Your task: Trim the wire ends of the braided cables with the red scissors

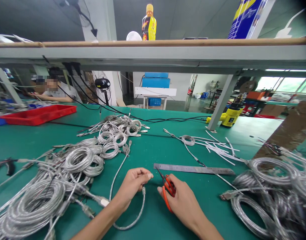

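Note:
In the head view, my left hand (135, 183) pinches the end of a clear-jacketed silver cable (143, 200), close to where its thin dark inner wires come out. That cable loops down toward the table edge and back up to a connector on the left. My right hand (180, 200) grips scissors with orange handles (165, 196), the dark blades pointing up and left, a short way from my left fingertips. Just beyond the blades lies a steel ruler (193, 168). To the left are heaped coiled cables (80, 160); another pile of coiled cables (273, 186) sits at the right.
A single coiled cable (188, 140) and several white tubes (218, 146) lie past the ruler. A red tray (40, 114) is at the back left. A shelf beam (153, 53) crosses overhead; its post (221, 103) stands near a yellow tool (230, 116). Another person (58, 91) sits far left.

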Demonstrator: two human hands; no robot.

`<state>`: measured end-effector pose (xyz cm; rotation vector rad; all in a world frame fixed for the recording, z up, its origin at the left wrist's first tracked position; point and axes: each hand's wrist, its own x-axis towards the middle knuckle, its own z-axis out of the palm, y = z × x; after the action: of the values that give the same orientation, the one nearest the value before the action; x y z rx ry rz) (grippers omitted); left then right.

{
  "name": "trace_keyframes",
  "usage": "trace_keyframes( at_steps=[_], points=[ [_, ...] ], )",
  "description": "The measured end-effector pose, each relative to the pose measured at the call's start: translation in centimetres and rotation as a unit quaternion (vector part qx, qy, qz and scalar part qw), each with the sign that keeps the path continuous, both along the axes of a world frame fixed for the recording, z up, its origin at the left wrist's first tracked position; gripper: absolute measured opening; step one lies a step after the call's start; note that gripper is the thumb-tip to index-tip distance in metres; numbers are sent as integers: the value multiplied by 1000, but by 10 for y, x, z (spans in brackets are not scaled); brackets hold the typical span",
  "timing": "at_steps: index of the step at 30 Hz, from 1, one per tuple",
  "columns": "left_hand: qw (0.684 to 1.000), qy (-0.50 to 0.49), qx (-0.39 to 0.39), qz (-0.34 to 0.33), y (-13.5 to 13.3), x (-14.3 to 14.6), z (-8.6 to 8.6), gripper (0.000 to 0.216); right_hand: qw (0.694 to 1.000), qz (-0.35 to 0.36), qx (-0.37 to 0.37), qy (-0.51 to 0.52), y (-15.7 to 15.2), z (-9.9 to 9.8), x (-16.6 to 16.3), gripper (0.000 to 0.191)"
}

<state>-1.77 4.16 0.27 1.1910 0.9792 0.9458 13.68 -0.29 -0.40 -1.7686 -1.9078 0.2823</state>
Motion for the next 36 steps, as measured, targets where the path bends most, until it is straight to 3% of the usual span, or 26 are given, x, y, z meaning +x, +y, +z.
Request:
trace_keyframes(
  at_steps=[4, 11, 22, 36],
  points=[
    [1000, -2, 11, 1, -1, 0, 1, 19, 1000, -5, -12, 10, -5, 7, -6, 30],
    [1000, -14, 14, 3, -4, 2, 2, 22, 999, 14, -46, 2, -9, 12, -4, 34],
    [999, -16, 29, 5, -5, 2, 0, 21, 997, 46, -43, 53, -4, 0, -4, 43],
    [999, -11, 26, 22, -8, 3, 4, 25, 1000, 29, -6, 3, -4, -1, -7, 44]
  ],
)
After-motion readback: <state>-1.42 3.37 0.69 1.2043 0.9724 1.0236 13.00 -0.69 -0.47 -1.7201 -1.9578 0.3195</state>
